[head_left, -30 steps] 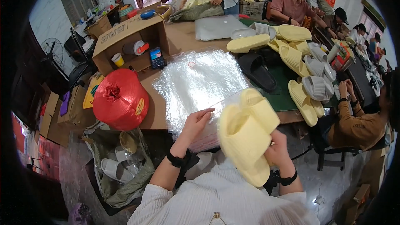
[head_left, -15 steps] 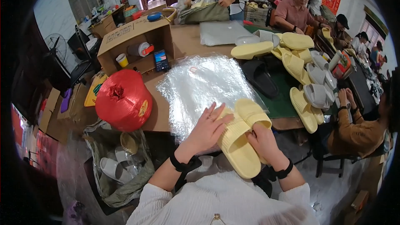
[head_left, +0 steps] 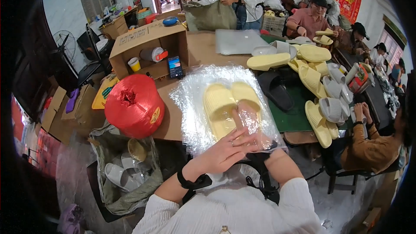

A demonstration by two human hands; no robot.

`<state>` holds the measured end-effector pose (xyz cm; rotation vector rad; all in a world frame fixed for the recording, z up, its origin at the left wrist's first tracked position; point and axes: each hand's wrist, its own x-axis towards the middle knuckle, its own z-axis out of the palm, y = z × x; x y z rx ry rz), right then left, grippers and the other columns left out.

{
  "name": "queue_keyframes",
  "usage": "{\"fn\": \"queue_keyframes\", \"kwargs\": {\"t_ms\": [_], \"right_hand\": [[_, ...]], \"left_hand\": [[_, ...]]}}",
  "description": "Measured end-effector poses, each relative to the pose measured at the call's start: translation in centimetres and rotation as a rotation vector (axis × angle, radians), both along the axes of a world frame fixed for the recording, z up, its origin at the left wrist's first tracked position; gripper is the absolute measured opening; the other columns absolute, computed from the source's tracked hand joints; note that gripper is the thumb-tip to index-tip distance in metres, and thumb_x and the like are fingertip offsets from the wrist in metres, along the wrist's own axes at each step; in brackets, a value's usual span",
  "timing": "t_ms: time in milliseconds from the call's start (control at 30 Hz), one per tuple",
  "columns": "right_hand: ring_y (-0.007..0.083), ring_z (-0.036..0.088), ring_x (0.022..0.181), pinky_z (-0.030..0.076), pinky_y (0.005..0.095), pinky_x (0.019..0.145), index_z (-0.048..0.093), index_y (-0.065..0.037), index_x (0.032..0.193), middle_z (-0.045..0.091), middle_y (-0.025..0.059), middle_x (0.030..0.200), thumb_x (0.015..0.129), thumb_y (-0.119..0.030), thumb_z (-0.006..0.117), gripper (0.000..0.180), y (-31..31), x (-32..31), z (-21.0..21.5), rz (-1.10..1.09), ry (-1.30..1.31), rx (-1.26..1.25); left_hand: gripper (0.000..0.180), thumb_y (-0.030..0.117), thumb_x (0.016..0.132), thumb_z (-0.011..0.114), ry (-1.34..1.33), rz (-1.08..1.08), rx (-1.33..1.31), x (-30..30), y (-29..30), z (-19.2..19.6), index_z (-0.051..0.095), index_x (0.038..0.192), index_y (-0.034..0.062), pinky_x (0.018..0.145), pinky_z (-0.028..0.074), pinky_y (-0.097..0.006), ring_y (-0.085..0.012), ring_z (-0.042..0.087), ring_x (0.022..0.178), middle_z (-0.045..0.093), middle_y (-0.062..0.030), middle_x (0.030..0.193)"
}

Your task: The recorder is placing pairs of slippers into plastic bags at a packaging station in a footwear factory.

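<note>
A pair of yellow slippers [head_left: 220, 106] lies inside a clear plastic bag [head_left: 197, 144], on top of a stack of such bags. My right hand [head_left: 248, 117] is in the bag up to the wrist, seen through the shiny film, with its fingers gripping the slippers near the inner edges of their straps. Glare on the plastic blurs those fingers. At the bag's near edge my left hand [head_left: 223, 151] rests across the film over my right wrist, its fingers stretched out toward the right.
Left of the stack stand a red roll of plastic twine [head_left: 135, 106] and a cardboard box [head_left: 149, 43] on its side. Yellow and grey slippers [head_left: 314, 78] lie heaped at the right, beside a black slipper [head_left: 275, 90]. A lined bin [head_left: 125, 169] stands below left. Co-workers sit at the right.
The yellow slippers have moved forward from my hands into the clear bag, with my right hand inside it. My left hand has let go of the slippers and moved down to the bag's near edge.
</note>
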<state>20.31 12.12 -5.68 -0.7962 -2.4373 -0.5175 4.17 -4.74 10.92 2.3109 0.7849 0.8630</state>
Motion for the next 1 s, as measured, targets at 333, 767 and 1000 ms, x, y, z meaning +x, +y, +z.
{"fn": "queue_keyframes", "kwargs": {"t_ms": [333,767,1000], "right_hand": [[0.0414,0.055,0.103,0.045,0.0466,0.089,0.050,0.005,0.126,0.058,0.0238,0.113,0.087,-0.013,0.059,0.043,-1.4,-5.7,7.6,0.002,0.642,-0.647],[0.0067,0.056,0.069,0.044,0.0198,0.059,0.068,0.003,0.100,0.065,0.0035,0.080,0.090,-0.015,0.065,0.021,-12.9,12.5,18.2,0.165,0.798,-1.557],[0.0095,0.054,0.068,0.043,0.0261,0.054,0.064,0.001,0.110,0.063,0.0040,0.088,0.097,-0.036,0.057,0.039,-6.7,8.9,12.0,-0.388,0.822,-1.348]], "left_hand": [[0.035,0.015,0.091,0.054,0.120,0.290,0.113,-5.3,-1.6,-2.4,0.066,0.124,0.0130,0.117,0.025,-0.047,-0.0355,0.032,0.141,0.046,-0.0080,0.148],[0.052,0.050,0.094,0.051,-0.169,1.099,-0.483,-9.1,-1.4,-5.8,0.069,0.092,0.0016,0.076,0.049,-0.040,-0.0339,0.066,0.082,0.068,-0.0183,0.089],[0.056,0.055,0.086,0.062,0.179,1.091,-0.661,-6.6,-0.4,-4.4,0.071,0.075,0.0012,0.065,0.049,-0.034,-0.0199,0.062,0.063,0.060,-0.0111,0.060]]}}
